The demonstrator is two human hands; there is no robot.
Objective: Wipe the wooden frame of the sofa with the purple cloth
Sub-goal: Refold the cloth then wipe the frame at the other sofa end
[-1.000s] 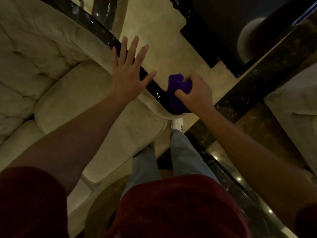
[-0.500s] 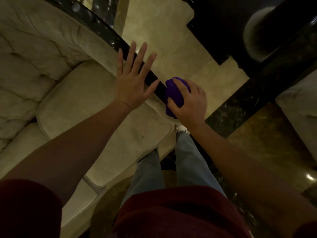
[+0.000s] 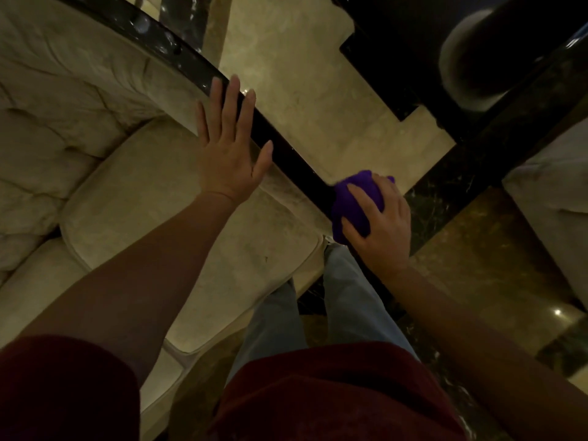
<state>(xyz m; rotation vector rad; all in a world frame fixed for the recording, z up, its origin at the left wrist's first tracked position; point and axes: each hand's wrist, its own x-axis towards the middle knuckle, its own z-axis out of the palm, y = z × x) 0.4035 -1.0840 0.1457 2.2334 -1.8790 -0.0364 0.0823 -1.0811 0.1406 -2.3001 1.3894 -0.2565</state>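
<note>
Since the earlier frame, the right hand (image 3: 380, 224) has slid with the purple cloth (image 3: 356, 202) toward the near end of the dark wooden frame (image 3: 286, 144), and the left hand (image 3: 230, 148) has settled lower on the armrest. Now the right hand is clenched around the bunched cloth and presses it on the end of the frame, where the glossy rail meets the front corner of the sofa (image 3: 159, 198). The left hand holds nothing; it lies flat with spread fingers, the palm on the beige padding and the fingertips reaching onto the rail. I judge the wiping to be in the middle: the cloth works only on this near end, and the long part of the rail that runs away to the upper left shows no contact with the cloth at this moment. Whether that part is already clean I cannot tell, because the room is dim and the wood shines everywhere. Other wooden parts of the sofa are not visible, so they probably remain to be done.
</note>
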